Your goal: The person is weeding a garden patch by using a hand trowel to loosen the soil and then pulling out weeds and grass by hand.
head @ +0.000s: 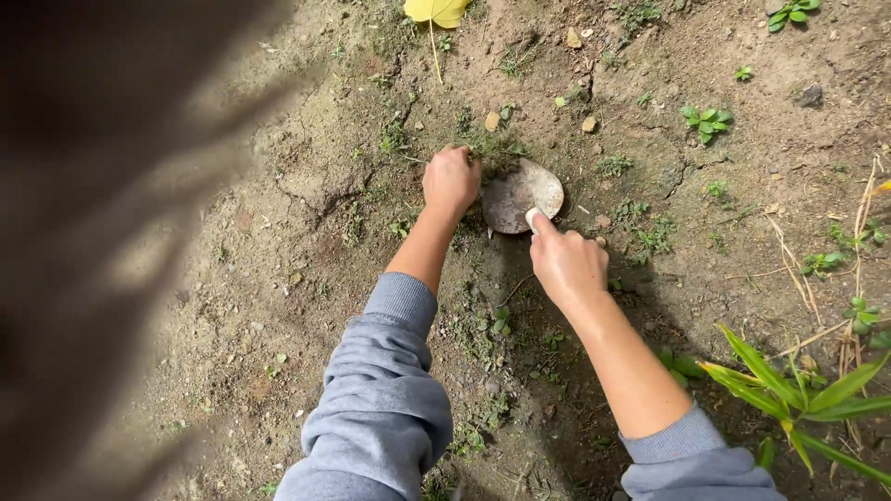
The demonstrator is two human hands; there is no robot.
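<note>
A round, flat, soil-caked metal blade (520, 197) lies on the bare ground at the centre. My right hand (566, 264) holds its near edge, the forefinger stretched onto the blade. My left hand (451, 179) is closed in a fist just left of the blade, pressed into a small tuft of weeds (492, 148); what the fist grips is hidden. Both arms wear grey sleeves pushed up the forearms.
Dry cracked soil with small pebbles (588, 123) and scattered green seedlings (707, 121) surrounds the hands. A yellow leaf (436, 11) lies at the top. A long-leaved plant (798, 394) grows at the lower right. A dark blurred shape (93, 250) covers the left side.
</note>
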